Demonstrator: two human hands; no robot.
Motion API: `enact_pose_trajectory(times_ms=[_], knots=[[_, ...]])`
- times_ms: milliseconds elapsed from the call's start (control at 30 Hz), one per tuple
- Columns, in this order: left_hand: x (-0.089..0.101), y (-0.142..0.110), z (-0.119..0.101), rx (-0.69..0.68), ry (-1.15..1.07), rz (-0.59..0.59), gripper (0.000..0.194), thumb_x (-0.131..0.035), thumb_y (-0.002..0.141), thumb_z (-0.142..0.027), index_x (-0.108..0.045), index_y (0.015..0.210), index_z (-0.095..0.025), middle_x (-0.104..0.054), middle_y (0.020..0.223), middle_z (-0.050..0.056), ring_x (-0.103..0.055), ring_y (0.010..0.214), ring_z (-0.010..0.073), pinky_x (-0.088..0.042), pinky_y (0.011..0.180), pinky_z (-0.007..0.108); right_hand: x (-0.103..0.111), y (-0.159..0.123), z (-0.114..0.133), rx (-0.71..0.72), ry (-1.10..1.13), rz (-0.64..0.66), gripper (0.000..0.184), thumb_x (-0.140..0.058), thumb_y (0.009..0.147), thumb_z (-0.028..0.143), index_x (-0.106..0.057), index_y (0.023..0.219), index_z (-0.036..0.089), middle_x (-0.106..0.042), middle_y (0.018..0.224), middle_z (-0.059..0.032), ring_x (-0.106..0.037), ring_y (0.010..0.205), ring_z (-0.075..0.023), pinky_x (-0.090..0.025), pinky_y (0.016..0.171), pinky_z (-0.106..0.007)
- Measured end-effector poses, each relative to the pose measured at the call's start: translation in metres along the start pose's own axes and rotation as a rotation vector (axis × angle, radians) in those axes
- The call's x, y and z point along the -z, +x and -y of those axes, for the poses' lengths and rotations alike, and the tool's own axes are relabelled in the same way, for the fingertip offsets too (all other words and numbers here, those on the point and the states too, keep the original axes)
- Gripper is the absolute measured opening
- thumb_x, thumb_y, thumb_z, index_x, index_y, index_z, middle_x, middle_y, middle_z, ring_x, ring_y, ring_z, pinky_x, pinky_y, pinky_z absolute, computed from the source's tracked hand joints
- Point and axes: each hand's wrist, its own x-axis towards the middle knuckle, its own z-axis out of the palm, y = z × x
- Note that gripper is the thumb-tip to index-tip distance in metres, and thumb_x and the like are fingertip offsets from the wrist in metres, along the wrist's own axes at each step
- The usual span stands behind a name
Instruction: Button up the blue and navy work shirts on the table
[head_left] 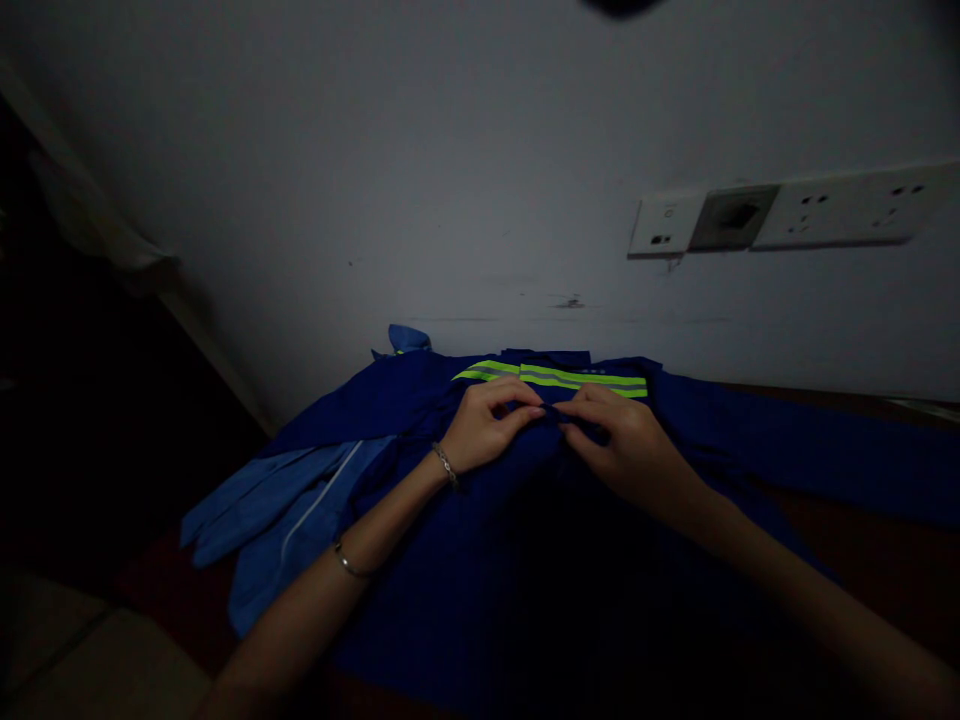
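A dark blue work jacket [465, 590] with yellow-green reflective stripes [559, 377] lies spread on a table against the wall. My left hand [487, 425] and my right hand [626, 445] meet at the jacket's middle just below the stripes. Both pinch a small fold of the blue fabric between thumb and fingertips, fingertips almost touching. My left wrist wears a bracelet [445, 464], and a thin bangle [349, 565] sits further down the forearm. The scene is dim, so I cannot make out what detail of the fabric is pinched.
A lighter blue garment [270, 510] lies bunched at the jacket's left. The jacket's sleeve [810, 450] stretches right across the brown table [900, 560]. White wall sockets [787, 215] are mounted on the wall above. Darkness fills the left side.
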Motion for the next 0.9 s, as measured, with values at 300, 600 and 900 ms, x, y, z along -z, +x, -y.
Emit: enact_pose_trajectory(times_ms=[300, 600, 900], knots=[[-0.006, -0.002, -0.001, 0.041, 0.015, -0.033, 0.009, -0.058, 0.076, -0.022, -0.062, 0.073, -0.014, -0.062, 0.077, 0.005, -0.057, 0.072, 0.0129, -0.045, 0.059, 0.024, 0.002, 0.000, -0.004, -0.003, -0.040, 0.038, 0.026, -0.043, 0.077, 0.014, -0.066, 0.089, 0.016, -0.058, 0.078, -0.0063, -0.052, 0.071, -0.0161, -0.040, 0.065, -0.029], [-0.009, -0.003, -0.001, 0.072, 0.020, -0.054, 0.009, -0.058, 0.076, -0.021, -0.063, 0.073, -0.014, -0.062, 0.077, 0.004, -0.056, 0.071, 0.0130, -0.045, 0.059, 0.024, 0.001, -0.001, -0.006, -0.002, -0.063, 0.058, 0.028, -0.043, 0.077, 0.013, -0.067, 0.088, 0.019, -0.059, 0.077, -0.0057, -0.052, 0.071, -0.0158, -0.040, 0.064, -0.028], [-0.008, -0.002, 0.012, 0.141, 0.012, -0.013, 0.014, -0.062, 0.074, -0.028, -0.063, 0.075, -0.014, -0.059, 0.076, 0.003, -0.053, 0.070, 0.0118, -0.040, 0.055, 0.021, -0.002, 0.001, -0.013, -0.101, -0.074, 0.046, 0.024, -0.049, 0.076, 0.020, -0.068, 0.089, 0.015, -0.064, 0.080, -0.0074, -0.058, 0.074, -0.0186, -0.044, 0.070, -0.031]])
